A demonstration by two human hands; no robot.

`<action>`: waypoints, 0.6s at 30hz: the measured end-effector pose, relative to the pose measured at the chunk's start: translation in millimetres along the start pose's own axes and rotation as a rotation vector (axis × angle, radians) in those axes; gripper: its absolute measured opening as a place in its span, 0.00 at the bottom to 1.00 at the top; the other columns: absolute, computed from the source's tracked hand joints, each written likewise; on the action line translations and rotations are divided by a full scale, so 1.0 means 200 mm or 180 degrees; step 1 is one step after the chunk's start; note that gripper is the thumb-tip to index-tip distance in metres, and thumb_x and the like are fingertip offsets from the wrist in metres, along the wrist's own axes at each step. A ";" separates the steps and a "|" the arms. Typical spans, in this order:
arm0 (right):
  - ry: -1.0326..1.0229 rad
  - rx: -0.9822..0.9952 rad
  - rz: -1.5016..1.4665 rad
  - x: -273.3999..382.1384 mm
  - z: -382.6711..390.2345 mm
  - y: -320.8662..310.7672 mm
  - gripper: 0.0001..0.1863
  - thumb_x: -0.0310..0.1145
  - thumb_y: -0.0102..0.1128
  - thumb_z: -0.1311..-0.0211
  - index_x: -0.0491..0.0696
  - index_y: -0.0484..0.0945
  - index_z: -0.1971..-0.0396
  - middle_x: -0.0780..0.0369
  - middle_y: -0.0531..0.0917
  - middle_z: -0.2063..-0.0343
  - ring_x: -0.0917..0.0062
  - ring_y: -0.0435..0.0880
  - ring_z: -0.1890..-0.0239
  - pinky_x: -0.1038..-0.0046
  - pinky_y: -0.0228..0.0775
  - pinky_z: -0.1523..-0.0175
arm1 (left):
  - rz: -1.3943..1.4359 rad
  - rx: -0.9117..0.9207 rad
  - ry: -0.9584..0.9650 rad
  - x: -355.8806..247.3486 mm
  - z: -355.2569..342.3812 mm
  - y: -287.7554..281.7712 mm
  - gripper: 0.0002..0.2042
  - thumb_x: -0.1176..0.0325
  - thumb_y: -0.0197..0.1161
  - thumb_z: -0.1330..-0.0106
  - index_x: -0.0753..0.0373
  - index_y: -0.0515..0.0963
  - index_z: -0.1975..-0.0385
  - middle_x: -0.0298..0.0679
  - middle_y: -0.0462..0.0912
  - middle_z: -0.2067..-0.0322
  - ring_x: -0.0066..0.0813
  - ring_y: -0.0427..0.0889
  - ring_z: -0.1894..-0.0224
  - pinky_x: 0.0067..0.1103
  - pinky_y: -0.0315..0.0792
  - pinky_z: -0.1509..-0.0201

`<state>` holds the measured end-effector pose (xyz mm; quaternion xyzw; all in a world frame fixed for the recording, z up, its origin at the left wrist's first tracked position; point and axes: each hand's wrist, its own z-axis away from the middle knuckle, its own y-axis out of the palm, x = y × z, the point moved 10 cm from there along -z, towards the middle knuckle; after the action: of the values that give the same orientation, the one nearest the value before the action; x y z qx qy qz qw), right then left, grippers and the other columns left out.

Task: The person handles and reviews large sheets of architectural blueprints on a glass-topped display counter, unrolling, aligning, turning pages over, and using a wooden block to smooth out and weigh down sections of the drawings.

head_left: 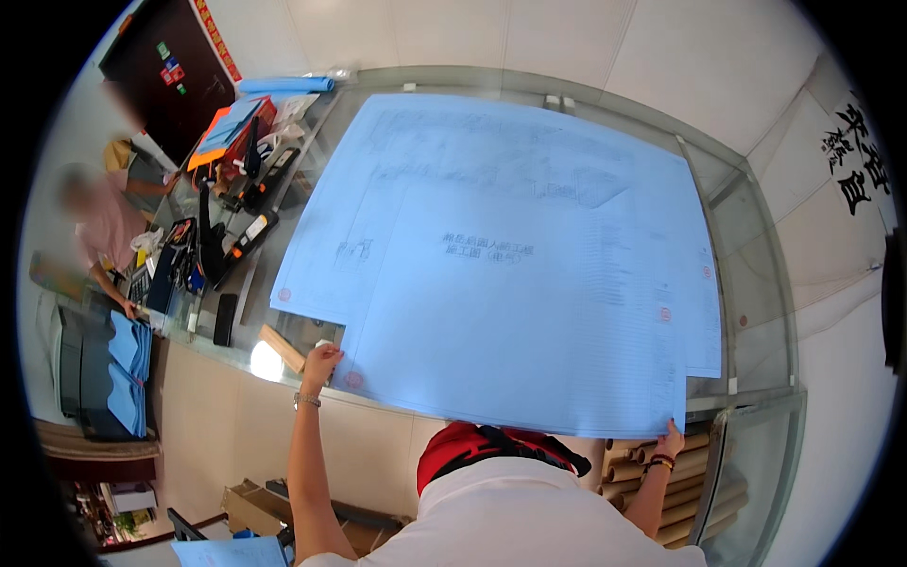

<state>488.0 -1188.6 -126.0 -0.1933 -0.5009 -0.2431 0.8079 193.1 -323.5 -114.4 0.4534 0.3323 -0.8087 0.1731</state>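
A large blue printed drawing sheet (510, 331) lies over the glass-topped table, its near edge reaching my waist. Beneath it another blue drawing sheet (316, 250) sticks out at the left, far and right sides. At the near left corner of the upper sheet, my left hand (322, 365) has its fingers closed on the edge. My right hand (672, 440) grips the near right corner, thumb on top and the other fingers mostly hidden. Between the hands the sheet looks nearly flat. A wooden strip (282, 348) lies beside my left hand.
A black phone (225, 319), staplers (248, 236) and stacked folders (230, 132) crowd the table's left side. A rolled blue sheet (286, 84) rests at the far left. Cardboard tubes (694, 482) fill a shelf below right. Another person (111, 227) stands at the left.
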 end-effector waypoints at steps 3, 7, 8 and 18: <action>-0.0036 -0.0130 0.0046 -0.02 -0.03 -0.05 0.13 0.26 0.59 0.47 0.41 0.75 0.60 0.59 0.76 0.59 0.69 0.73 0.58 0.66 0.66 0.57 | -0.0291 0.0039 -0.0052 0.00 -0.01 0.02 0.10 0.66 0.65 0.46 0.66 0.79 0.69 0.29 0.78 0.78 0.14 0.72 0.77 0.14 0.66 0.77; 0.0175 -0.0359 0.0193 -0.06 -0.05 -0.07 0.12 0.27 0.59 0.45 0.40 0.77 0.60 0.59 0.78 0.61 0.70 0.75 0.63 0.67 0.67 0.62 | 0.0080 0.0269 -0.0194 0.00 -0.03 0.05 0.07 0.66 0.65 0.45 0.62 0.78 0.72 0.25 0.75 0.80 0.11 0.68 0.79 0.11 0.62 0.77; 0.0190 -0.0430 0.0123 -0.07 -0.08 -0.11 0.12 0.28 0.59 0.45 0.40 0.77 0.61 0.59 0.78 0.61 0.70 0.75 0.63 0.68 0.67 0.63 | 0.0086 0.0250 -0.0229 0.00 -0.04 0.06 0.07 0.66 0.65 0.45 0.62 0.78 0.72 0.25 0.75 0.80 0.11 0.68 0.79 0.11 0.62 0.77; 0.0194 -0.0284 0.0266 -0.11 -0.24 -0.15 0.11 0.32 0.60 0.43 0.41 0.78 0.65 0.67 0.76 0.78 0.82 0.66 0.81 0.74 0.56 0.77 | 0.0267 0.0676 -0.0203 -0.02 0.00 0.11 0.06 0.70 0.63 0.44 0.64 0.76 0.71 0.26 0.76 0.79 0.10 0.69 0.79 0.11 0.61 0.76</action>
<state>497.0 -1236.0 -164.2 -0.2424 -0.4562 -0.2369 0.8228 207.3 -339.1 -119.5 0.4567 0.2198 -0.8454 0.1683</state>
